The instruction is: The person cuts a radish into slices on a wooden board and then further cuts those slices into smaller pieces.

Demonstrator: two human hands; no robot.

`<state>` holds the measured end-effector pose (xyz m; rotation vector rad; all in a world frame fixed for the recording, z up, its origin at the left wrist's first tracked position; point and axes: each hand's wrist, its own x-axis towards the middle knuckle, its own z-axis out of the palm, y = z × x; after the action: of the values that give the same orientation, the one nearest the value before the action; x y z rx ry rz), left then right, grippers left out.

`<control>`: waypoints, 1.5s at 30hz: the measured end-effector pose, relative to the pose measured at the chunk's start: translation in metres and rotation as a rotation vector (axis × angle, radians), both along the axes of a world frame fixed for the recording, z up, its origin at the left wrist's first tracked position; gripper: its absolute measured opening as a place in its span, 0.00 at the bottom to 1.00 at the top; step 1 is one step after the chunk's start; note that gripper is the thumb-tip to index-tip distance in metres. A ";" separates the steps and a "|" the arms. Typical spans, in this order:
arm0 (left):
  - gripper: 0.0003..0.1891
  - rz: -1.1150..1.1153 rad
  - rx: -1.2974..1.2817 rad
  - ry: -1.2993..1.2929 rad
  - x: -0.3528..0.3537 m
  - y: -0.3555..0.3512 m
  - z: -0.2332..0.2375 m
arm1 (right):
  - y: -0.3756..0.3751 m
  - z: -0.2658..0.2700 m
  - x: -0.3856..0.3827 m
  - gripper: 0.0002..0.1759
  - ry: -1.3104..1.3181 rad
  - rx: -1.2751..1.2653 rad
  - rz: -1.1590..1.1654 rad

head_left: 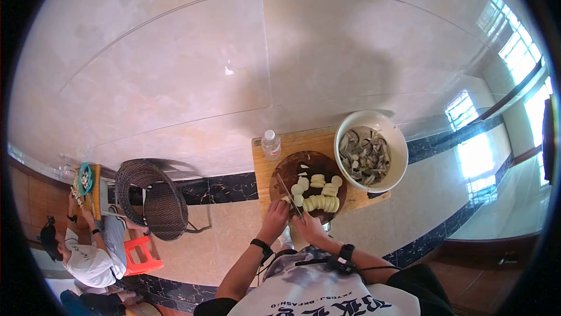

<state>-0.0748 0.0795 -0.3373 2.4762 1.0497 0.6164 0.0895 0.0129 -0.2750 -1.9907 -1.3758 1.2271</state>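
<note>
Bending over a low setup on the pale tiled floor (234,82), the person works with both hands close to the body.

- Wooden surface (264,179): rectangular, set on the floor, carrying everything in use.
- White bowl (399,152): on the far-right corner of the surface, overhanging it, filled with grey-dark scraps. Well to the right of the hands.
- Chopping board (289,170): round and dark, in the middle of the surface, touching or just beside the bowl.
- Slices (320,202): pale, cream-white rounds in a curved row along the board's near edge, with a few loose ones farther in. They sit just ahead of the hands and slightly to their right.
- Knife (288,193): thin blade, long axis slanting from far-left to near-right, handle end toward the body. It lies between the two hands, at the left end of the sliced row.
- Right hand (310,228): closed round the knife handle, and the nearer one to the slices.
- Left hand (276,214): fingers bunched, down at the board's near-left edge, just beside the blade. I cannot tell whether it pins an uncut piece.
- Bottle (270,144): clear plastic, upright at the far edge of the surface.

Off to the left are a wicker chair (155,199) and another person (87,260) by a red stool (140,256), well apart.
</note>
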 end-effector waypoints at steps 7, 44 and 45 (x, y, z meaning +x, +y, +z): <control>0.18 -0.020 0.055 -0.040 -0.005 0.000 -0.007 | -0.004 0.010 -0.007 0.23 -0.014 0.028 0.042; 0.17 -0.053 0.030 -0.035 0.000 0.005 -0.020 | 0.012 -0.025 -0.004 0.16 -0.017 -0.026 0.061; 0.17 -0.060 0.009 -0.043 0.000 0.006 -0.019 | 0.013 -0.028 -0.004 0.16 -0.016 -0.026 0.061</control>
<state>-0.0745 0.0853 -0.3567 2.4805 0.9551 0.6544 0.0859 0.0260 -0.3028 -1.9939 -1.4450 1.2639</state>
